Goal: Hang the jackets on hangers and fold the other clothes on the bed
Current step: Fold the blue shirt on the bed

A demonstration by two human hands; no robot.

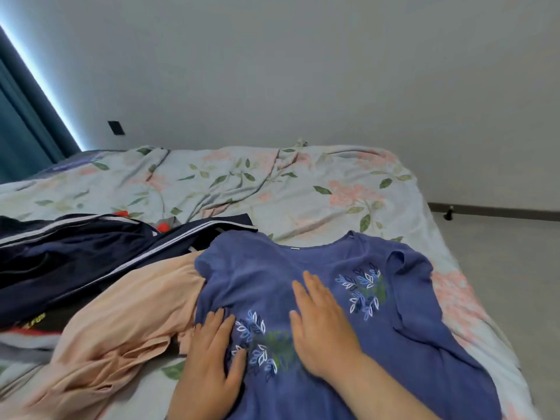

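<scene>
Bed covered by a crumpled sheet of pink flowers and green leaves, with clothes along its near side. Blue top spread front-up at the near right of the bed, neckline toward the far edge, short sleeves out, two white-and-blue leaf sprigs stitched on the chest.

Left hand flat on the blue top's left edge, fingers straight and slightly spread, pressing the cloth beside the lower sprig. Right hand flat on the middle of the blue top, fingers straight, between the two sprigs. Hands apart, the lower sprig between them; nothing gripped or pinched by either.

Peach garment just left of the blue top, rumpled, overlapped by the blue top's left sleeve. Navy jacket with white stripes farther left and beyond, unfolded, one corner reaching the blue top's left shoulder. Red-orange piece past the jacket, mostly hidden. Black garment with yellow lettering far left of the blue top, under the jacket's near edge; lettering too blurred to read.

Pale wall beyond the blue top, past the bed's far edge. Small black plate on it, up and left. Teal curtain at far left, with a bright strip of light along its edge. Pale floor right of the blue top, with a dark skirting board at the wall's foot and a small dark object there, too small to tell.
</scene>
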